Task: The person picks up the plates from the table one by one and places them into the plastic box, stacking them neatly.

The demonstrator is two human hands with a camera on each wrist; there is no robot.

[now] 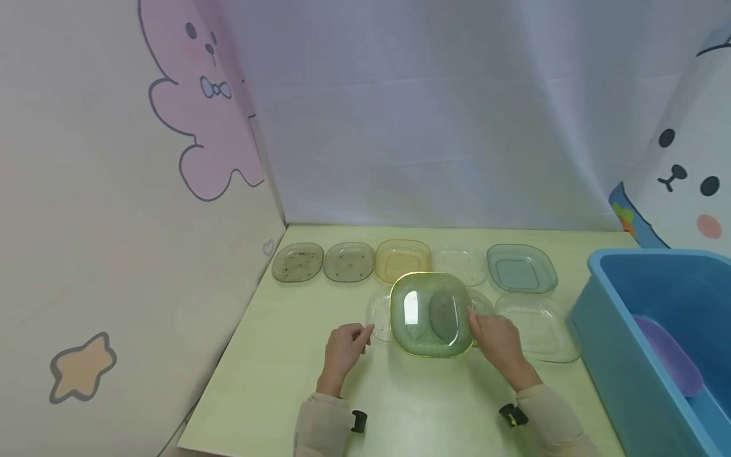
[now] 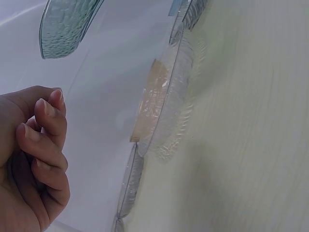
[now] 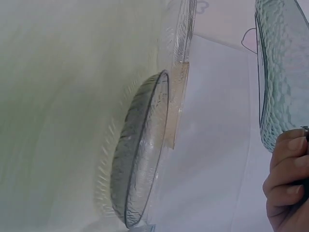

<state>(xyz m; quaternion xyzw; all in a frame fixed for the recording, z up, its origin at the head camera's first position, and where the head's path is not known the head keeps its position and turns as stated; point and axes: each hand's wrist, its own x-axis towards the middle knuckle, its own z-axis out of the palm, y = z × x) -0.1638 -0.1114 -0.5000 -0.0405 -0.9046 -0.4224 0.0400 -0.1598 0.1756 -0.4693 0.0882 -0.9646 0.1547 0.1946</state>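
My right hand (image 1: 498,341) pinches the right edge of a see-through green square plate (image 1: 422,311), held tilted above the table. In the right wrist view, the fingers of the right hand (image 3: 288,181) are curled at the edge of this textured plate (image 3: 284,67). My left hand (image 1: 344,347) is left of the plate, apart from it, loosely curled with nothing in it. The left wrist view shows the left hand (image 2: 41,154) below the plate (image 2: 67,31). Behind the green plate lie a clear plate (image 1: 378,314) and a greyish one (image 3: 137,154), partly hidden.
Along the back stand two grey plates (image 1: 298,262), an amber plate (image 1: 402,261), a clear plate (image 1: 461,265) and a blue-green plate (image 1: 522,268). A large clear plate (image 1: 537,327) lies at right, beside a blue tub (image 1: 605,343) with a purple thing (image 1: 671,357) inside.
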